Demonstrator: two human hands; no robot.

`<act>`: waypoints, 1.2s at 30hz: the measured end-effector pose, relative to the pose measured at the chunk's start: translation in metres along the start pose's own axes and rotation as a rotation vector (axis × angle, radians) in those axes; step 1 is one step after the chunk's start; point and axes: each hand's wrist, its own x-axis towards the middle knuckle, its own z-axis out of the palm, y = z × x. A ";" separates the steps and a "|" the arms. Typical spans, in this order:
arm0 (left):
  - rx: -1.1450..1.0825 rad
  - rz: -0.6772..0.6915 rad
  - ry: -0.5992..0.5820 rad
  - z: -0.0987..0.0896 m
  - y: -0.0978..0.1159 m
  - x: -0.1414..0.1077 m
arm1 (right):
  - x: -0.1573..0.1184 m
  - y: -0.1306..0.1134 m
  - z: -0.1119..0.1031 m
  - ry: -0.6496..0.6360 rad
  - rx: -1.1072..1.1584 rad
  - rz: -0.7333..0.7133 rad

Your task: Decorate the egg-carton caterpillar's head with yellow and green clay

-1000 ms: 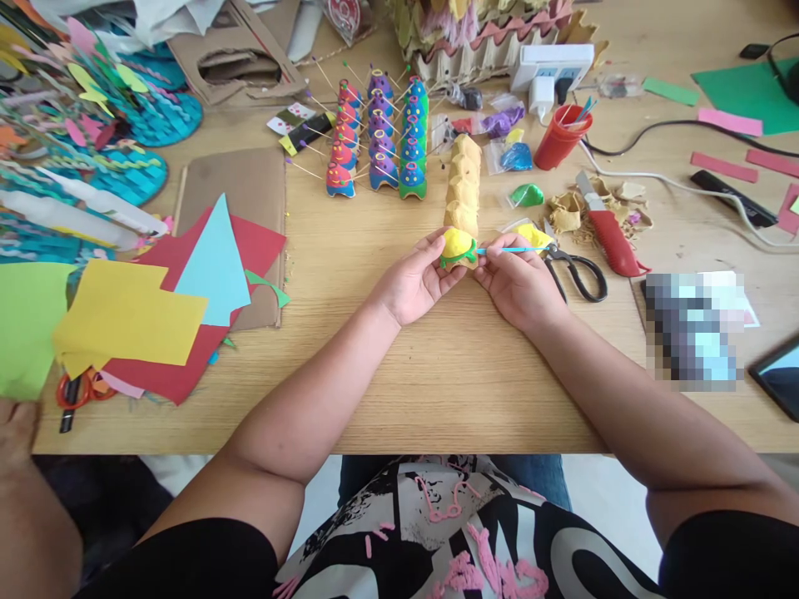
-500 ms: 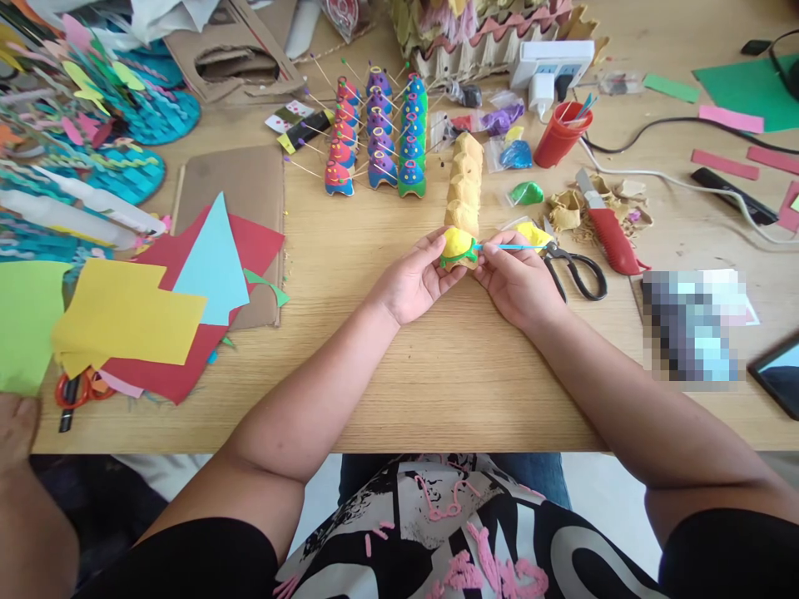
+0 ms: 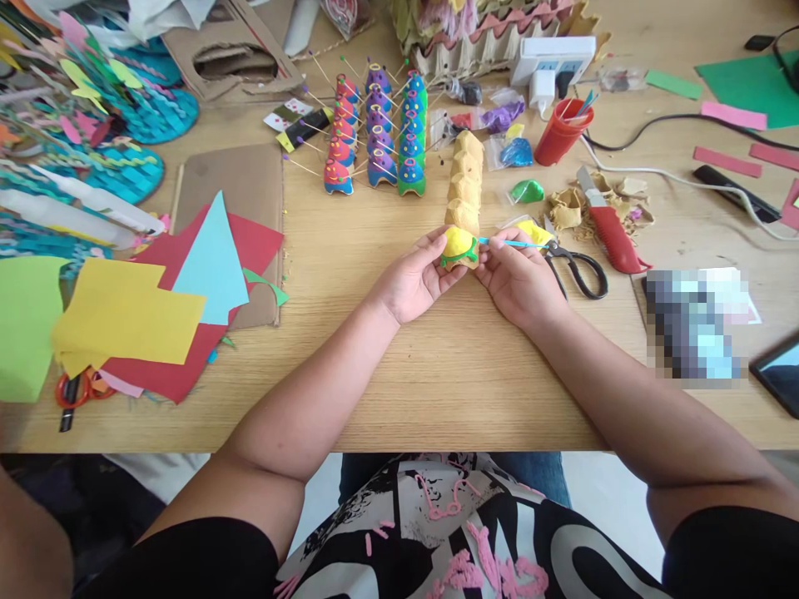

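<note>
A strip of egg carton (image 3: 467, 170) lies lengthwise in front of me, most of its bumps bare tan. Its near bump is covered in yellow clay (image 3: 459, 242), with a green clay strip (image 3: 465, 254) along the lower edge. My left hand (image 3: 415, 279) grips this near end from the left, thumb on the yellow. Pinched in my right hand (image 3: 521, 274) is a thin blue stick (image 3: 515, 243), its tip beside the right side of the yellow bump. Black-handled scissors (image 3: 583, 270) lie just right of that hand, by a bag of yellow clay (image 3: 530, 231).
Painted egg-carton caterpillars (image 3: 379, 125) with pins stand behind. A red cup (image 3: 563, 133), a red-handled knife (image 3: 608, 225) and carton scraps (image 3: 566, 208) are to the right. Coloured sheets (image 3: 131, 312) and cardboard (image 3: 262, 225) lie left. A white cable (image 3: 680, 180) crosses the right side.
The blue stick's tip has drawn slightly right and up, off the green strip, with my right hand. My left hand keeps its place. Another person's hand at the left edge has left the table.
</note>
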 end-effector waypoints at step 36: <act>-0.019 -0.017 0.037 0.004 0.002 -0.002 | 0.000 -0.001 0.000 -0.017 0.044 0.043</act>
